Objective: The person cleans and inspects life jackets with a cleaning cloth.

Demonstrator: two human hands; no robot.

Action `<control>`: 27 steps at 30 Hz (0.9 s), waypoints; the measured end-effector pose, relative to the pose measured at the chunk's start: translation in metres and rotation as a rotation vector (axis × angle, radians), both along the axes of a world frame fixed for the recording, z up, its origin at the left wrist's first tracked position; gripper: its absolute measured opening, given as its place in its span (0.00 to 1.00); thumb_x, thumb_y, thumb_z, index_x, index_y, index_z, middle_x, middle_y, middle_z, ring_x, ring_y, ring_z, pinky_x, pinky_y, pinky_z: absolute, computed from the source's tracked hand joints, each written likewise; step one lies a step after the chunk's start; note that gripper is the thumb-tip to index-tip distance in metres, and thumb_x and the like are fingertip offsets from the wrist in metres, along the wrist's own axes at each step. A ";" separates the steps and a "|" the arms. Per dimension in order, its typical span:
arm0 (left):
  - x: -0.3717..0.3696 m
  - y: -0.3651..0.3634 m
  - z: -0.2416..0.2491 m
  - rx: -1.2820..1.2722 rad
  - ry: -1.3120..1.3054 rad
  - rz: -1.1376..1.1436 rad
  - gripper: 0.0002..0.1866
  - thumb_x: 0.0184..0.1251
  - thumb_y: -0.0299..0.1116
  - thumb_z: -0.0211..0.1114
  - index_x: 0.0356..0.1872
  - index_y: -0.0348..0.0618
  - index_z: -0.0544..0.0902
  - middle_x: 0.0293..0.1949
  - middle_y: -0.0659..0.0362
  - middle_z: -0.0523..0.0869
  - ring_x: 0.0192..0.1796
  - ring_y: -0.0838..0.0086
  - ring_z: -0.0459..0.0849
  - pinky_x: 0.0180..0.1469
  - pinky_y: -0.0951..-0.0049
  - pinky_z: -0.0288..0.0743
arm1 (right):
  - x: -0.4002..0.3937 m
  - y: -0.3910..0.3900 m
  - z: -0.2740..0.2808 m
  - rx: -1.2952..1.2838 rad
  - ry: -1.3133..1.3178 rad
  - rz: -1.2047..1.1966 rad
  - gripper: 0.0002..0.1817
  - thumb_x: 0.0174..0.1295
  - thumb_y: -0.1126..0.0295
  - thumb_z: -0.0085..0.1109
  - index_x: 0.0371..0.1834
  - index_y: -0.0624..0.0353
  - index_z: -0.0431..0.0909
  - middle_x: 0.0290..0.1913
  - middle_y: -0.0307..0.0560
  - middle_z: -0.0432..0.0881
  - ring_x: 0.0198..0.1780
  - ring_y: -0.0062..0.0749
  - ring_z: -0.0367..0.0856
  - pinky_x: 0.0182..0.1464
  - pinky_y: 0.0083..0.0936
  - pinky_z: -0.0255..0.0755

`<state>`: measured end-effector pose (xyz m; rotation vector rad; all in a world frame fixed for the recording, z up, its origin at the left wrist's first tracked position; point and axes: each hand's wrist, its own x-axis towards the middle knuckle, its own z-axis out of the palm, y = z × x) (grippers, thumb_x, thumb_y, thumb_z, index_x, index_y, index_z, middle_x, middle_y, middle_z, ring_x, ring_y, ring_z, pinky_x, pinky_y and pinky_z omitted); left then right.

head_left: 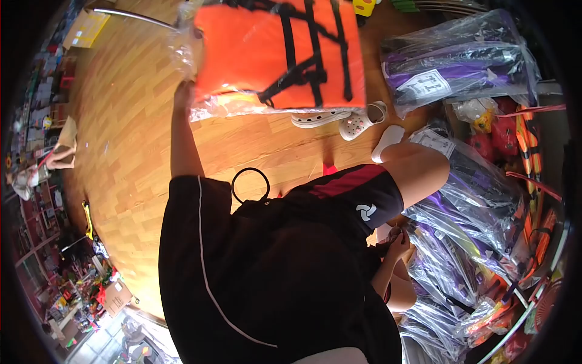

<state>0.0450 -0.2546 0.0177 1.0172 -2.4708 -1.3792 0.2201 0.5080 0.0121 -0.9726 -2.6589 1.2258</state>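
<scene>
My left hand [184, 92] is stretched out to the side and closed on the edge of a clear plastic bag. Inside the bag is a bright orange life vest [242, 54] with black straps, raised above the wooden floor. Part of the hand is hidden by the plastic. Down between my knees, my right hand [398, 244] has its fingers curled together; anything in them is too small and dark to make out. Beside it lie clear bags [442, 255] with purple contents.
White clogs [357, 124] stand on the wooden floor [127, 139] near my sock-covered foot [388, 143]. Another plastic-wrapped purple pack [458, 67] lies beyond. A cardboard box [116, 297] and cluttered shelves [39, 212] line the far side. A black loop [251, 170] lies beside me.
</scene>
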 end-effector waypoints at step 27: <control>-0.146 0.440 0.091 -0.139 0.354 -0.894 0.14 0.55 0.36 0.57 0.39 0.38 0.76 0.31 0.49 0.81 0.35 0.62 0.81 0.37 0.70 0.73 | -0.011 -0.007 0.002 -0.200 0.212 -0.295 0.09 0.56 0.75 0.49 0.36 0.68 0.75 0.21 0.44 0.75 0.18 0.21 0.70 0.21 0.19 0.64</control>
